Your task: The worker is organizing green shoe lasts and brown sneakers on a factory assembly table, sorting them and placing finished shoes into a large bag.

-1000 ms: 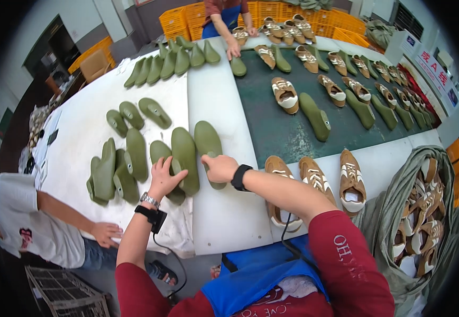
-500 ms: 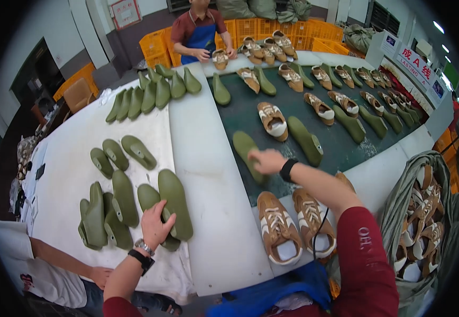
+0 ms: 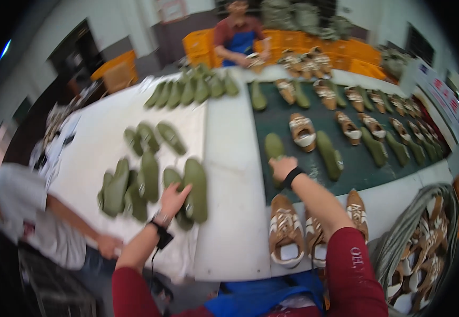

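My left hand (image 3: pixel 173 201) is over a pair of green shoe lasts on the white cloth. Its thumb is against the right-hand last (image 3: pixel 196 190), while the fingers curl over the left-hand last (image 3: pixel 173 176). On the dark green belt (image 3: pixel 314 187), my right hand (image 3: pixel 283 168) has its fingers closed on the near end of another green shoe last (image 3: pixel 274 146). Beside that last stand a brown-and-white sneaker (image 3: pixel 302 131) and one more green last (image 3: pixel 329 155). Closer to me, brown sneakers (image 3: pixel 286 232) line the white table edge, partly behind my right forearm.
More green lasts (image 3: pixel 116 187) lie on the cloth (image 3: pixel 92 137) to the left. Rows of sneakers and lasts run along the belt. A sack of sneakers (image 3: pixel 383 264) stands at the right. One person (image 3: pixel 34 211) is close on my left; another (image 3: pixel 240 39) works across the table.
The view has swung left, so the scene sits farther right and is blurred. Both hands stay on the same lasts. Another sneaker shows more fully beside my right forearm.
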